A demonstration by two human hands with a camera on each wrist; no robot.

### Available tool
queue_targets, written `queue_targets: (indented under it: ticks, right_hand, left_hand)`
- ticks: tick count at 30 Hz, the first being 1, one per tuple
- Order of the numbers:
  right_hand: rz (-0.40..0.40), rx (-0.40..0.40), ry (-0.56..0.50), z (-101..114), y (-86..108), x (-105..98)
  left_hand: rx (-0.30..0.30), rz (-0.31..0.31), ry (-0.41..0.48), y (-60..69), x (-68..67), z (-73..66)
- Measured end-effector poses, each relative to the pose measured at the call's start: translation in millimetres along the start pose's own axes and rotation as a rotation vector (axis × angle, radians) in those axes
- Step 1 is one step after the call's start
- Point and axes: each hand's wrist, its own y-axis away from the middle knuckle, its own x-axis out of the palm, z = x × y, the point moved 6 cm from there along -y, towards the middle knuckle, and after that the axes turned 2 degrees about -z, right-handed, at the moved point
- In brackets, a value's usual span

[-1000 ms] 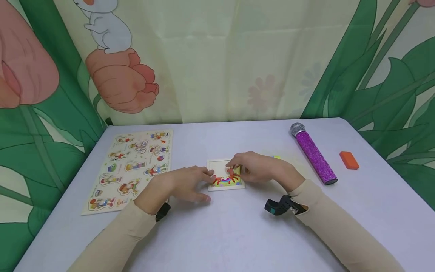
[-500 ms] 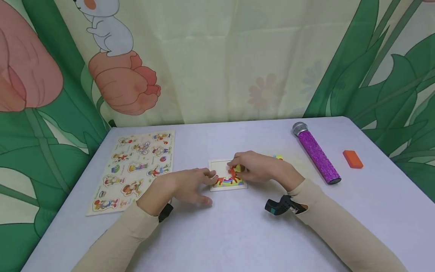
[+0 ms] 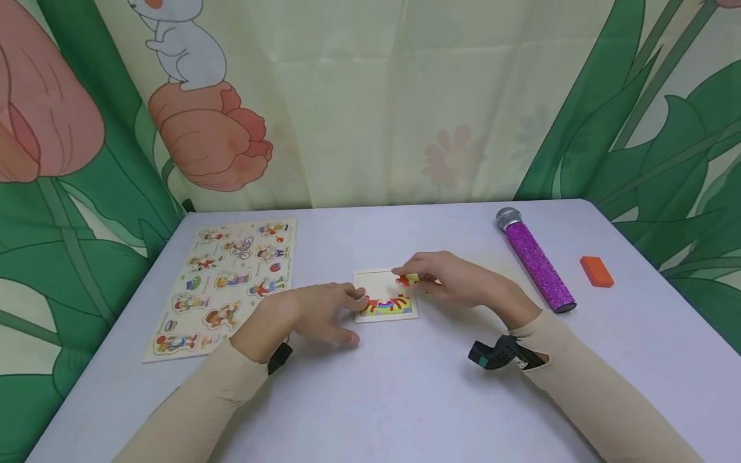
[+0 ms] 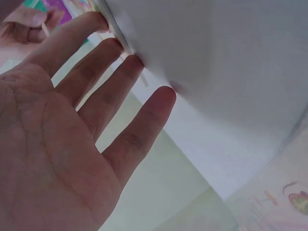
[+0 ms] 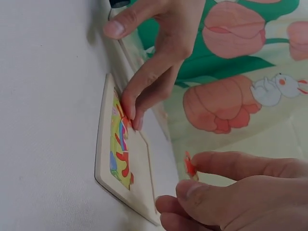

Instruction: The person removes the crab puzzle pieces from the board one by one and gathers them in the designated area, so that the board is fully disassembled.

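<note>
A small wooden puzzle tray (image 3: 376, 279) lies mid-table, its near part filled with colourful pieces (image 3: 386, 306) and its far part bare wood. The left hand (image 3: 315, 314) rests its fingertips on the tray's left edge, fingers spread and fairly straight, thumb toward the table; the left wrist view shows the palm (image 4: 53, 149) with fingertips at the edge. Above the tray's right side, the right hand (image 3: 457, 280) pinches a small red and yellow piece (image 3: 407, 280) between thumb and forefinger. In the right wrist view that piece (image 5: 190, 166) is clear of the tray (image 5: 137, 192).
A large picture board (image 3: 222, 289) with figures lies at the left. On the right are a purple glittery microphone (image 3: 537, 265) and an orange block (image 3: 596, 271). Something yellowish shows partly behind the right hand. A printed curtain (image 3: 359, 128) hangs behind the table.
The right hand has lifted the red and yellow piece off the tray's filled part and moved slightly right. The left hand stays at the tray's left edge.
</note>
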Motion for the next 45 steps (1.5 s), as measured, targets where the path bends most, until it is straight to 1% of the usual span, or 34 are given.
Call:
queue_targets:
  ticks: [2, 4, 6, 9, 12, 18, 22, 27, 31, 38, 41, 45]
  right_hand:
    - [-0.006, -0.007, 0.013, 1, 3.4, -1]
    - [-0.002, 0.001, 0.003, 1, 6.9, -2]
    - [0.004, 0.013, -0.023, -1, 10.1, -1]
    - [0.001, 0.027, -0.064, -6, 14.7, 0]
    - [-0.023, 0.021, -0.104, -9, 19.1, -2]
    - [-0.098, -0.006, -0.165, -8, 29.4, -15]
    - [-0.120, 0.008, -0.180, -10, 35.0, -19]
    - [-0.143, 0.066, -0.171, -19, 44.0, -23]
    - [-0.160, 0.088, -0.163, -25, 51.5, -25]
    - [-0.181, 0.151, -0.112, -39, 65.2, -29]
    - [-0.178, 0.157, -0.100, -43, 69.3, -30]
    - [-0.171, 0.160, -0.107, -47, 72.3, -30]
  left_hand:
    - [-0.001, -0.001, 0.006, -0.4, -0.3, 0.1]
    - [0.000, -0.002, 0.014, -0.6, -0.1, 0.1]
    - [-0.003, -0.002, 0.021, -0.5, 0.1, 0.3]
    - [0.008, -0.006, 0.026, -0.8, 0.5, 0.4]
    - [0.019, -0.013, 0.017, -1.0, 0.2, 0.3]
    - [0.037, -0.027, 0.009, -0.2, -0.7, 1.4]
    - [0.040, -0.029, 0.009, 1.0, -1.1, 2.4]
    - [0.049, -0.036, 0.009, 2.3, -2.1, 1.5]
    - [0.048, -0.049, 0.008, 2.3, -2.5, 1.4]
    - [0.056, -0.088, -0.035, -0.6, -0.6, 1.2]
    - [0.040, -0.092, -0.054, -1.8, 1.3, 1.7]
    - [0.000, -0.087, -0.063, 0.8, 3.5, 4.0]
